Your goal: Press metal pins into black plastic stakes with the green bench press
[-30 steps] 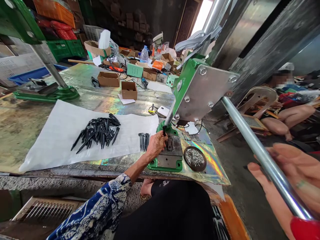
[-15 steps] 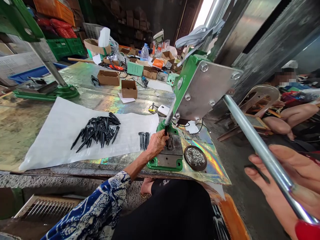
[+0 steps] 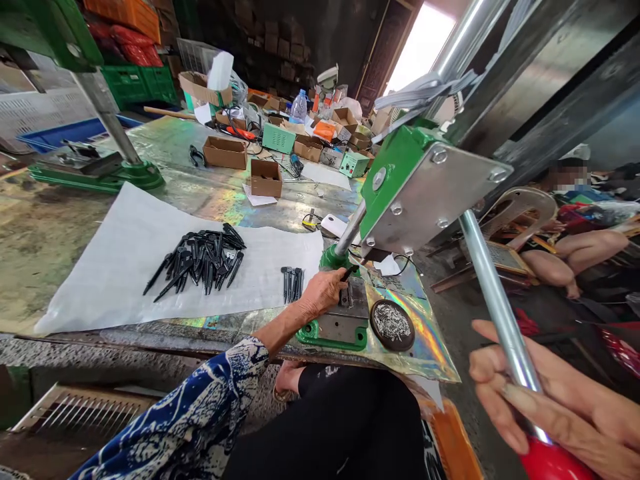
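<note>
"Where are your hands?"

"Apart: your left hand [image 3: 323, 293] pinches a black piece [image 3: 351, 271] at the press base [image 3: 327, 329]; your right hand [image 3: 560, 413] grips the lever [image 3: 493, 293]."

"Around you?"

"Pin dish [image 3: 395, 346] beside the base, near the desk's [image 3: 55, 227] edge; floor [image 3: 443, 310] beyond."

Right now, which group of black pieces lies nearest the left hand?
The small row at the right of the white sheet, beside the left hand; the larger jumbled pile lies farther left.

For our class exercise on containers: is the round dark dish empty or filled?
The dish is not empty: small silvery pieces cover most of its inside, leaving its dark rim showing.
</note>
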Action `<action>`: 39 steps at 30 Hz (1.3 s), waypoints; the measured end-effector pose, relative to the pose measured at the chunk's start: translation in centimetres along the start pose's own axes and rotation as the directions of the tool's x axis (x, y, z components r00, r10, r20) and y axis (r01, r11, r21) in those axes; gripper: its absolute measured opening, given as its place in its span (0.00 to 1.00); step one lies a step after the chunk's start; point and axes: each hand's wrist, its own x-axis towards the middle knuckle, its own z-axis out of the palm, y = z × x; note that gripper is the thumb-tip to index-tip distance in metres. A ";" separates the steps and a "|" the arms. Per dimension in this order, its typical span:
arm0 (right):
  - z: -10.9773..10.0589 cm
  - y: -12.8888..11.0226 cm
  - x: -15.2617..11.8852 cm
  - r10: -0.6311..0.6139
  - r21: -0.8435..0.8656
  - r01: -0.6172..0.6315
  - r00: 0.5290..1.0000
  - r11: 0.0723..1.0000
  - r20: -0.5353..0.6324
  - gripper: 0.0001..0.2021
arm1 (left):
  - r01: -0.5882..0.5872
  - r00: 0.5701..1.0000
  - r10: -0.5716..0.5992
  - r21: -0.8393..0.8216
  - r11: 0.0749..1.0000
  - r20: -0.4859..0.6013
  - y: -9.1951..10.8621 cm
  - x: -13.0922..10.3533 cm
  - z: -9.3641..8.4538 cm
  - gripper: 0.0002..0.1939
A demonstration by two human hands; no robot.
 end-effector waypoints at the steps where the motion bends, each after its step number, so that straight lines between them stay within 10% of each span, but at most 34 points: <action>1: 0.4 0.1 0.0 0.048 0.024 -0.049 0.998 0.999 0.050 0.25 | -0.005 1.000 0.005 0.025 1.000 0.018 0.1 0.1 0.0 0.08; 16: 5.4 2.5 0.9 -0.068 -0.090 0.069 0.998 0.993 0.011 0.27 | -0.034 0.996 0.029 0.064 0.997 0.081 -0.2 0.2 0.2 0.11; 35: 6.2 4.9 2.4 -0.140 -0.168 0.139 0.990 0.976 0.006 0.21 | -0.015 0.995 0.011 0.043 0.999 0.099 0.6 0.0 -0.1 0.10; 39: 6.8 4.9 2.9 -0.198 -0.190 0.169 0.969 0.967 -0.145 0.18 | -0.050 0.996 0.048 0.021 0.999 0.068 1.1 0.4 0.1 0.10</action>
